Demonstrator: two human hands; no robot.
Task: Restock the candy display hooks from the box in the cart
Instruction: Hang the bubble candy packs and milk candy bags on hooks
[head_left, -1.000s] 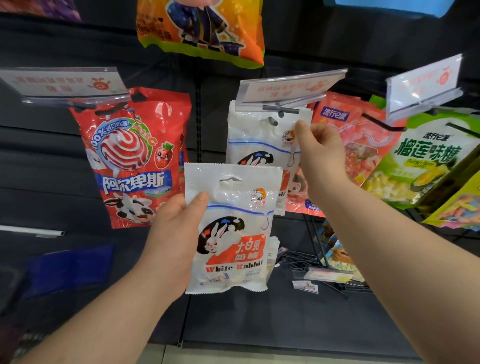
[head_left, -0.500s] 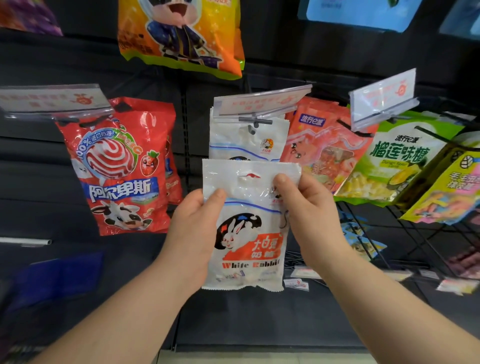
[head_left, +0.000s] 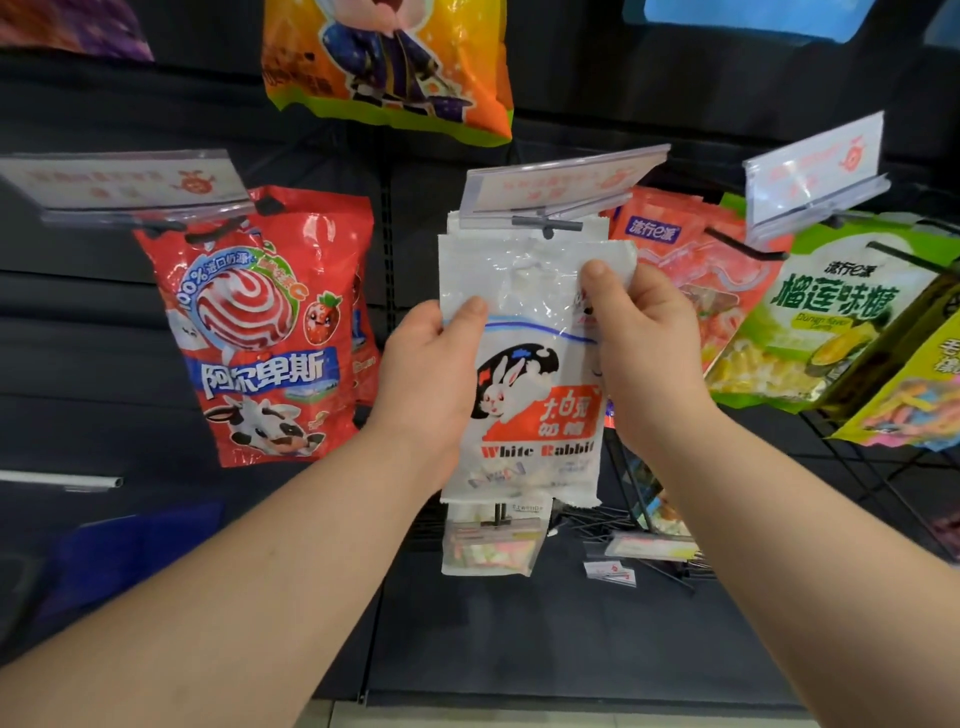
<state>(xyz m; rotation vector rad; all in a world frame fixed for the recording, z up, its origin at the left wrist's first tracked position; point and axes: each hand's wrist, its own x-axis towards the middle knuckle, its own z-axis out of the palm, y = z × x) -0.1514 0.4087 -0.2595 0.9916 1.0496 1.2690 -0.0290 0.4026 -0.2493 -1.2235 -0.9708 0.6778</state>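
From the head view, the person held one white bag of White Rabbit candy (head_left: 535, 405) upright in front of the dark display wall (head_left: 104, 364), with both forearms reaching in from the bottom of the frame. The left hand (head_left: 431, 364) gripped the bag's left edge, its thumb pressed flat on the front and its fingers hidden behind the packet. The right hand (head_left: 639, 343) pinched the upper right part of the bag, with the thumb on the front near the top seal and the other fingers curled round behind. The bag's top edge sat just below the grey tip of the middle hook (head_left: 545, 226), and its hang hole lay lower than that tip, so it did not appear to be threaded on. Right behind it, the white tops of matching hung bags (head_left: 457, 223) showed on the same hook, under a tilted clear price-tag holder (head_left: 561, 179). To the left hung a red lollipop bag with a cow on it (head_left: 260, 332), and to the right hung a pink-red bag (head_left: 670, 234) and a green durian candy bag (head_left: 810, 322). An orange cartoon bag (head_left: 395, 62) hung above. Below the held bag, a small clear packet (head_left: 488, 551) hung on a lower hook.
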